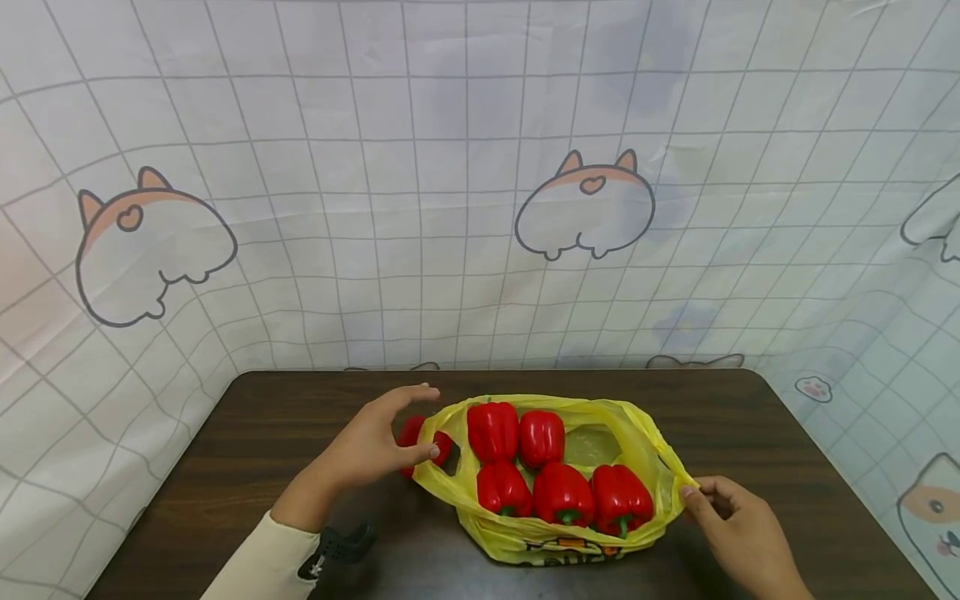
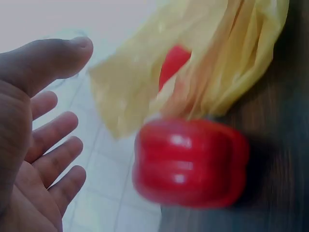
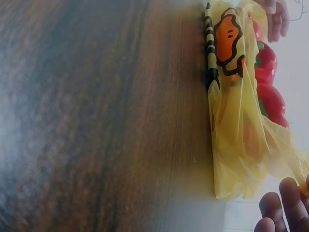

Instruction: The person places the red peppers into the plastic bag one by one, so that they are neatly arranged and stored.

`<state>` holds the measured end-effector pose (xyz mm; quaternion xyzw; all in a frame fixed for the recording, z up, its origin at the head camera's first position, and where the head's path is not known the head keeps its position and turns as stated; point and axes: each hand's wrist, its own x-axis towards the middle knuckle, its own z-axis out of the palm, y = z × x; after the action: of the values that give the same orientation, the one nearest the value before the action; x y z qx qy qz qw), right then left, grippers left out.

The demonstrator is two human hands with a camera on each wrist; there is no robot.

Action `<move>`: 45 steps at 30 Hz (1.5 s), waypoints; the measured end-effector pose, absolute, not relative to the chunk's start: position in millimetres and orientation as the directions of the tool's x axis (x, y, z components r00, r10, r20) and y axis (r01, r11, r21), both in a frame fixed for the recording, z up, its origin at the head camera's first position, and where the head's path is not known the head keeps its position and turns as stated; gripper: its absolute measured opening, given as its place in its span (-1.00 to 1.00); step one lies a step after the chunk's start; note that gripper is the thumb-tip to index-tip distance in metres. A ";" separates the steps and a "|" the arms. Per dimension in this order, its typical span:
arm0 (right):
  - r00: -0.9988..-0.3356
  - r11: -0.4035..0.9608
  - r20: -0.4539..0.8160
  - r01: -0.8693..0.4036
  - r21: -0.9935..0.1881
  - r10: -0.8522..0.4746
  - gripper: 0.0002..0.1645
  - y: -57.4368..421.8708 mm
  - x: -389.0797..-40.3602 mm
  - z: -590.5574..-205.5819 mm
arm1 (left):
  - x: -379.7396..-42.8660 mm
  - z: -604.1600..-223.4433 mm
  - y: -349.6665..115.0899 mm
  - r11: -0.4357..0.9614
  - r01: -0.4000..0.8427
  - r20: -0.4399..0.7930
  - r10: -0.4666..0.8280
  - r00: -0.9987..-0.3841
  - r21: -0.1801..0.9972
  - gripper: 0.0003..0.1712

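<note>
A yellow plastic bag [image 1: 517,542] lies on the table with its mouth spread wide, and several red bell peppers [image 1: 562,493] sit inside it. Another red bell pepper [image 2: 190,162] is outside, by the bag's left handle, which partly covers it in the head view. My left hand [image 1: 375,437] is over this outer pepper, thumb and fingers spread apart, holding nothing. On the other side, my right hand [image 1: 738,529] pinches the bag's right handle [image 1: 678,479] between thumb and fingers and pulls it outward. Black-and-orange print [image 3: 228,38] shows on the bag's front.
The dark wood-grain table [image 1: 300,417] extends around the bag on both sides. Behind it hangs a white grid-patterned cloth [image 1: 450,292] with cartoon animals. A black band [image 1: 341,546] is on the left wrist, below a pale sleeve [image 1: 262,558].
</note>
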<state>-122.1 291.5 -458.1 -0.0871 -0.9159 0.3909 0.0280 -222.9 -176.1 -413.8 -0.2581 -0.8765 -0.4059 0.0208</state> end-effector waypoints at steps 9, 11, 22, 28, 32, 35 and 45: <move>-0.982 0.680 -0.022 0.145 -0.719 0.186 -0.43 290.1 -122.4 -456.5 | -230.8 -425.9 -208.3 0.568 0.374 0.180 0.369 -0.912 0.733 -0.18; -0.982 0.682 -0.024 0.147 -0.717 0.186 -0.43 289.6 -122.6 -455.5 | -232.3 -428.8 -212.4 0.575 0.367 0.168 0.369 -0.914 0.731 -0.17; -0.983 0.691 -0.021 0.142 -0.709 0.181 -0.42 289.9 -123.1 -454.7 | -242.4 -450.9 -217.2 0.588 0.372 0.105 0.437 -0.893 0.718 0.01; -0.982 0.687 -0.033 0.155 -0.709 0.188 -0.41 289.3 -121.5 -454.5 | -246.9 -463.8 -213.1 0.574 0.379 0.088 0.469 -0.879 0.726 0.07; -0.981 0.683 -0.038 0.161 -0.713 0.192 -0.41 288.7 -121.9 -454.9 | -246.6 -468.1 -212.9 0.575 0.376 0.072 0.480 -0.874 0.726 0.12; -0.981 0.683 -0.037 0.161 -0.713 0.192 -0.41 289.0 -122.9 -455.3 | -245.8 -470.1 -213.8 0.579 0.375 0.063 0.486 -0.872 0.724 0.13; -0.981 0.681 -0.048 0.167 -0.713 0.190 -0.39 289.3 -124.4 -456.2 | -243.2 -475.6 -217.0 0.585 0.378 0.085 0.465 -0.881 0.718 0.13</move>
<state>-124.4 289.3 -456.2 -0.0972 -0.9166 0.3876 0.0148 -243.2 -217.0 -475.6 -0.2372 -0.8884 -0.3891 -0.0561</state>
